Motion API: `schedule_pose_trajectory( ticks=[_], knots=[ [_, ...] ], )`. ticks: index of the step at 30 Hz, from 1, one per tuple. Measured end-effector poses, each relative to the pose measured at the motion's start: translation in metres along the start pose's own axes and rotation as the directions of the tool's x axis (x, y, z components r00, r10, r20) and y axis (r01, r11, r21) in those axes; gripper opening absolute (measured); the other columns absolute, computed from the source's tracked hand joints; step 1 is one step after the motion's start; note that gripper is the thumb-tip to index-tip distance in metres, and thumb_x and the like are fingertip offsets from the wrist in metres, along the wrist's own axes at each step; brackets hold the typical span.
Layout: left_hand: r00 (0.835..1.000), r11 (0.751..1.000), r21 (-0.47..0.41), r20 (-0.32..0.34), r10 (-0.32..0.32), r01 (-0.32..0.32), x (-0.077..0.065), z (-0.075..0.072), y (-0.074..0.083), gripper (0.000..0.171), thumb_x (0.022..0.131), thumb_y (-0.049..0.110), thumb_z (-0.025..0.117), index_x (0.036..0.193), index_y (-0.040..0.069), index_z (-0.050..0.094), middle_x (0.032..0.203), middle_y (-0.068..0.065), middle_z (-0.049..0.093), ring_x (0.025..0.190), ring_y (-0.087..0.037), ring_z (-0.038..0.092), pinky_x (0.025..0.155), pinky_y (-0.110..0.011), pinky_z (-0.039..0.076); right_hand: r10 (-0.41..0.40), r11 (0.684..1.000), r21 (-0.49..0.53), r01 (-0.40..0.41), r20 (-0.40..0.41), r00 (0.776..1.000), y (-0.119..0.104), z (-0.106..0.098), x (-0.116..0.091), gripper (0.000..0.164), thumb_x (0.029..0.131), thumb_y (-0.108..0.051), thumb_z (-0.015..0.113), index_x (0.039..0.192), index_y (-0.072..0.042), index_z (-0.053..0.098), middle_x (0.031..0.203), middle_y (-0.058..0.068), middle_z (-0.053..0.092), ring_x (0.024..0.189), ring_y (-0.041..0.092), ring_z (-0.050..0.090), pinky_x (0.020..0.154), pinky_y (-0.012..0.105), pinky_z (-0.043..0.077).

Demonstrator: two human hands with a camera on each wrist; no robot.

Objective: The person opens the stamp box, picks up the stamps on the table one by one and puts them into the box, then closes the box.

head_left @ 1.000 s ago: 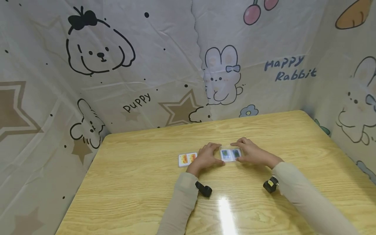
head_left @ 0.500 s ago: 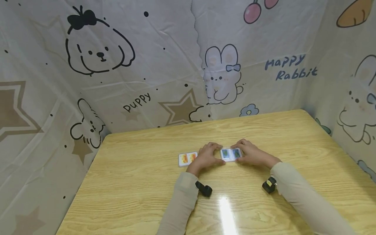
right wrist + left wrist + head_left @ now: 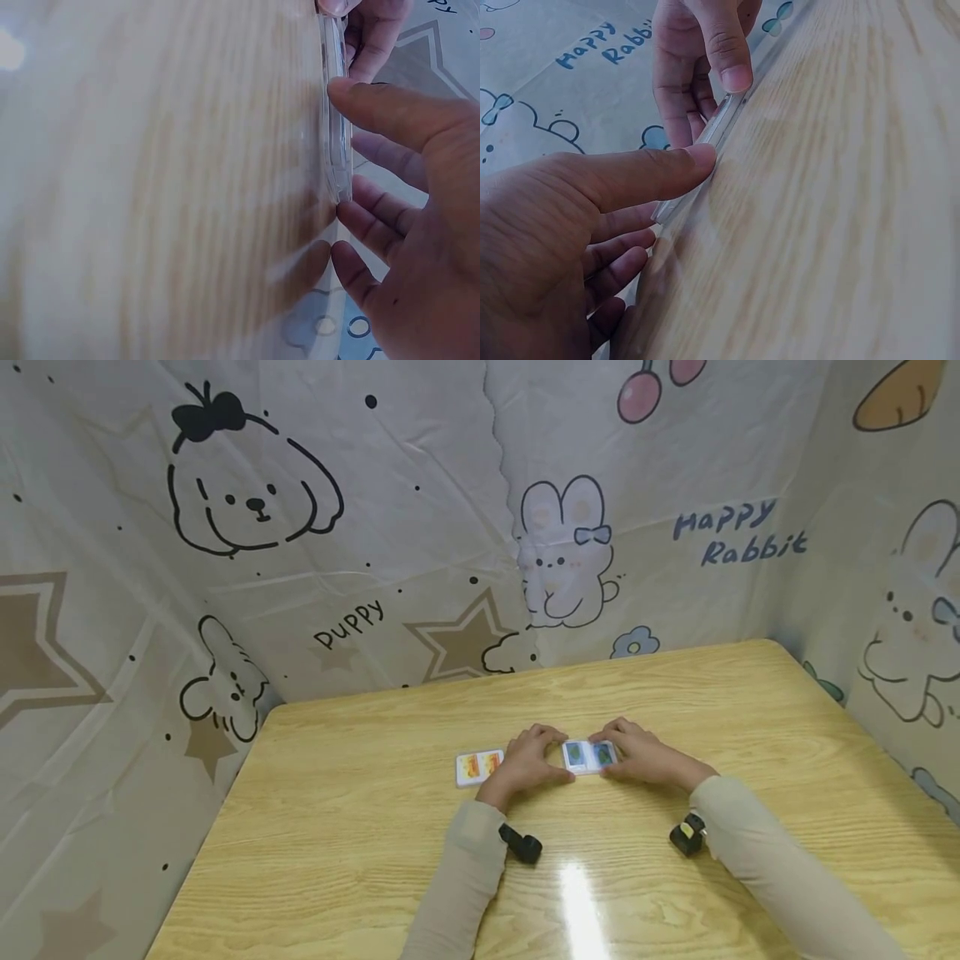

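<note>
A flat clear plastic case [image 3: 589, 757], with two small blue-and-green pictures on its top, lies on the table between my hands. My left hand [image 3: 529, 758] holds its left end, thumb at the near edge and fingers at the far edge. At the right end my right hand [image 3: 636, 753] grips it in the same way. Both wrist views show the thumbs on the near side of the case [image 3: 718, 127] and fingers behind it. In the right wrist view, the case [image 3: 337, 142] looks thin and layered along its side.
Left of my left hand lies a similar flat case [image 3: 478, 767] with two orange-and-yellow pictures, partly covered by that hand. The wooden table [image 3: 337, 827] meets a printed cloth [image 3: 420, 527] at its back and sides.
Over the last second my right hand has shifted very slightly to the left at the case. The pictures look clearer now than a second ago. My left hand stays nearly still.
</note>
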State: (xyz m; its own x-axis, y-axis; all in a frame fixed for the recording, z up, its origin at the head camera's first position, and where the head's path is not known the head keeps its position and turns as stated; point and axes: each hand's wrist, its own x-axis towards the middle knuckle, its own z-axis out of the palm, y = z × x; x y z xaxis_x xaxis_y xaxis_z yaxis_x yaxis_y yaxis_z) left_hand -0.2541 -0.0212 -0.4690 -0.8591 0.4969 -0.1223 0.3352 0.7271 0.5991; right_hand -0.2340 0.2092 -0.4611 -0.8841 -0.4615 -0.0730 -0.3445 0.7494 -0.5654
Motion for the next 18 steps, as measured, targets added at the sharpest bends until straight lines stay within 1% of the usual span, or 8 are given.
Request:
schedule_pose_trajectory(
  ticks=[6, 8, 10, 12, 14, 17, 18],
  knots=[
    [1.0, 1.0, 0.015, -0.006, -0.01, 0.01, 0.002, 0.001, -0.001, 0.066, 0.081, 0.04, 0.077, 0.139, 0.021, 0.052, 0.146, 0.001, 0.044, 0.132, -0.025, 0.04, 0.116, -0.047, 0.026, 0.008, 1.0, -0.008, -0.008, -0.001, 1.0, 0.0, 0.001, 0.002, 0.052, 0.087, -0.022, 0.071, 0.134, -0.006, 0.054, 0.13, 0.021, 0.047, 0.12, 0.039, 0.045, 0.1, 0.059, 0.039],
    [1.0, 1.0, 0.021, -0.003, -0.01, 0.01, 0.002, 0.001, -0.002, 0.069, 0.081, 0.041, 0.077, 0.141, 0.021, 0.05, 0.147, 0.0, 0.043, 0.133, -0.025, 0.04, 0.116, -0.048, 0.025, 0.016, 1.0, 0.001, -0.016, 0.001, 1.0, 0.001, 0.001, 0.003, 0.056, 0.086, -0.022, 0.072, 0.136, -0.006, 0.052, 0.132, 0.022, 0.046, 0.121, 0.04, 0.044, 0.1, 0.06, 0.038],
    [1.0, 1.0, 0.019, 0.005, -0.008, 0.008, 0.003, 0.001, -0.002, 0.077, 0.08, 0.043, 0.077, 0.145, 0.021, 0.044, 0.149, -0.003, 0.04, 0.135, -0.027, 0.039, 0.116, -0.049, 0.025, 0.017, 1.0, 0.021, -0.018, 0.007, 1.0, 0.001, 0.002, 0.003, 0.063, 0.085, -0.022, 0.073, 0.14, -0.005, 0.047, 0.136, 0.024, 0.043, 0.125, 0.043, 0.04, 0.103, 0.063, 0.036],
    [1.0, 1.0, -0.023, 0.014, -0.005, 0.005, 0.002, -0.001, -0.003, 0.082, 0.081, 0.044, 0.076, 0.149, 0.021, 0.037, 0.152, -0.005, 0.035, 0.135, -0.027, 0.04, 0.116, -0.051, 0.026, 0.016, 0.999, 0.045, -0.016, 0.007, 1.0, 0.0, 0.002, 0.003, 0.071, 0.085, -0.022, 0.073, 0.145, -0.004, 0.039, 0.142, 0.026, 0.037, 0.131, 0.046, 0.035, 0.105, 0.065, 0.032],
    [1.0, 0.995, -0.104, 0.013, 0.01, -0.009, 0.001, -0.003, -0.004, 0.084, 0.083, 0.043, 0.074, 0.152, 0.022, 0.031, 0.155, -0.006, 0.029, 0.136, -0.028, 0.04, 0.115, -0.053, 0.029, 0.013, 0.996, 0.083, -0.013, -0.006, 1.0, -0.001, 0.001, 0.001, 0.078, 0.086, -0.023, 0.072, 0.149, -0.002, 0.031, 0.148, 0.028, 0.03, 0.136, 0.048, 0.029, 0.108, 0.067, 0.028],
    [0.998, 0.971, -0.231, -0.021, 0.058, -0.061, -0.002, -0.011, -0.004, 0.078, 0.089, 0.038, 0.069, 0.153, 0.02, 0.027, 0.157, -0.006, 0.022, 0.138, -0.03, 0.038, 0.112, -0.054, 0.034, 0.011, 0.989, 0.149, -0.005, -0.04, 0.999, -0.004, -0.002, -0.004, 0.081, 0.09, -0.027, 0.068, 0.151, -0.001, 0.021, 0.153, 0.03, 0.019, 0.14, 0.051, 0.02, 0.11, 0.068, 0.023],
    [0.996, 0.964, -0.253, -0.041, 0.079, -0.087, -0.004, -0.014, -0.004, 0.076, 0.091, 0.038, 0.067, 0.153, 0.019, 0.027, 0.158, -0.006, 0.021, 0.139, -0.031, 0.036, 0.111, -0.054, 0.035, 0.012, 0.985, 0.172, -0.002, -0.057, 0.998, -0.005, -0.004, -0.007, 0.081, 0.092, -0.028, 0.066, 0.152, -0.001, 0.019, 0.154, 0.03, 0.017, 0.141, 0.052, 0.018, 0.109, 0.069, 0.023]
  ],
)
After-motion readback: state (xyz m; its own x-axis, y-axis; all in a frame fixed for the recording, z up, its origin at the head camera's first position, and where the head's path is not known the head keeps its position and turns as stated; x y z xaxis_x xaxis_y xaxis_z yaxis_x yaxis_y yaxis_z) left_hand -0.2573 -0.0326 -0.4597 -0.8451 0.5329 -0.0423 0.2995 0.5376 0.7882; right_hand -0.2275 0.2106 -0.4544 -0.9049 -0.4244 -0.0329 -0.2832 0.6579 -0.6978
